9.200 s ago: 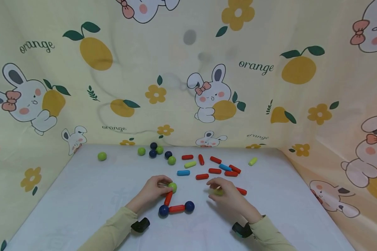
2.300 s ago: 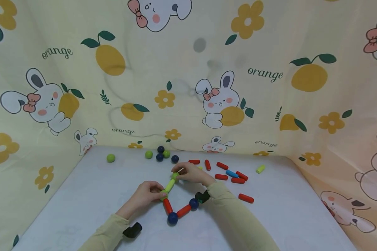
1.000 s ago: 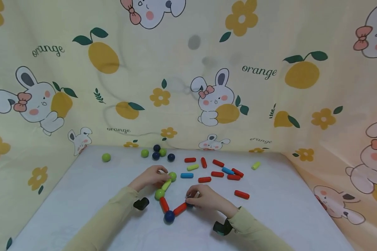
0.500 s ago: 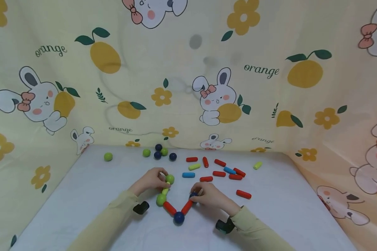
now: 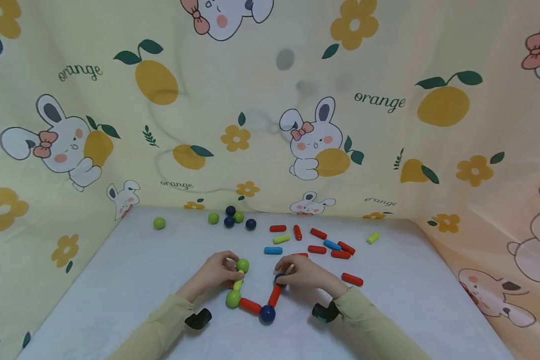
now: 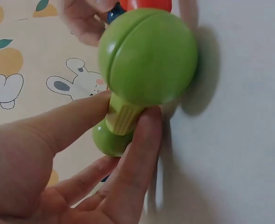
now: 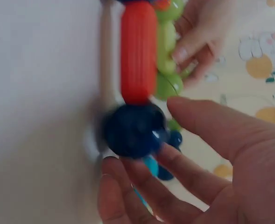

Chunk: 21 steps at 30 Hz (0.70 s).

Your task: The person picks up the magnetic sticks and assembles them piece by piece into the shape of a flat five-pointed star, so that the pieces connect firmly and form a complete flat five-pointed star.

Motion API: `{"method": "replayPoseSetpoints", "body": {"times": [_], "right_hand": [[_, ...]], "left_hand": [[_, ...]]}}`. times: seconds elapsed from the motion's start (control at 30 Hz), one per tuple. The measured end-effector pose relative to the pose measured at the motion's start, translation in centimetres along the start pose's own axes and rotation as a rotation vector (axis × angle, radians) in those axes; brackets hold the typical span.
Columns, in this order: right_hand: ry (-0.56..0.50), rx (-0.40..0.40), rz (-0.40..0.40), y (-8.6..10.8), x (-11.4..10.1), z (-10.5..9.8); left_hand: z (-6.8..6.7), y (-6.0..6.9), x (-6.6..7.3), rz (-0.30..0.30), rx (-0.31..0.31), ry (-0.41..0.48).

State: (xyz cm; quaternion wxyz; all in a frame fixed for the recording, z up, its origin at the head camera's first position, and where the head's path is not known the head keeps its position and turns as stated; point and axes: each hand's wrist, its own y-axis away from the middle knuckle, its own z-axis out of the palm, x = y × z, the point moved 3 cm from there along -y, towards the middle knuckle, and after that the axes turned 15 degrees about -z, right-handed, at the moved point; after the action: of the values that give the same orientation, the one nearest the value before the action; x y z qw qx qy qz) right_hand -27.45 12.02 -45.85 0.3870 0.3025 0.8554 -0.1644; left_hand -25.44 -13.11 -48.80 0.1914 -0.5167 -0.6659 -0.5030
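Note:
Balls and rods form a joined U-shaped chain on the white table. My left hand [image 5: 216, 272] pinches its light green rod [image 5: 237, 285] [image 6: 123, 115], between a near green ball [image 5: 233, 298] [image 6: 149, 56] and a far green ball [image 5: 242, 265]. A red rod [image 5: 250, 306] links the near green ball to a dark blue ball [image 5: 267, 314]. From there another red rod [image 5: 275, 296] [image 7: 138, 51] runs to a second dark blue ball [image 5: 280, 280] [image 7: 135, 130], which my right hand [image 5: 310, 272] grips by its fingertips; part of that ball is covered by the fingers.
Loose green and dark blue balls [image 5: 250, 224] lie at the back left of the table [image 5: 162, 260]. Several red rods [image 5: 317, 249], a blue rod [image 5: 273, 250] and a light green rod [image 5: 281, 239] lie behind the hands. Another red rod [image 5: 352, 279] is at the right. A patterned cloth hangs behind.
My right hand has moved from the far green ball to the end blue ball, and my left hand to the light green rod. The chain has turned, with its sides now more nearly parallel.

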Motion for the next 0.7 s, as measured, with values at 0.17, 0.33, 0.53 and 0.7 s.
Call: {"method": "replayPoseSetpoints", "body": {"times": [0.17, 0.33, 0.53, 0.7], "right_hand": [[0.014, 0.048, -0.047, -1.8, 0.8, -2.2], [0.053, 0.079, -0.065, -3.9, 1.7, -3.6], [0.065, 0.053, -0.008, -5.7, 2.6, -3.7], [0.094, 0.016, 0.004, -6.6, 3.2, -3.2]], "left_hand": [[0.0, 0.1, -0.3, 0.006, 0.002, 0.044], [0.0, 0.0, -0.6, 0.007, -0.002, 0.058], [0.0, 0.1, -0.5, -0.009, -0.011, 0.067], [0.0, 0.0, -0.4, -0.007, -0.018, 0.072]]}}
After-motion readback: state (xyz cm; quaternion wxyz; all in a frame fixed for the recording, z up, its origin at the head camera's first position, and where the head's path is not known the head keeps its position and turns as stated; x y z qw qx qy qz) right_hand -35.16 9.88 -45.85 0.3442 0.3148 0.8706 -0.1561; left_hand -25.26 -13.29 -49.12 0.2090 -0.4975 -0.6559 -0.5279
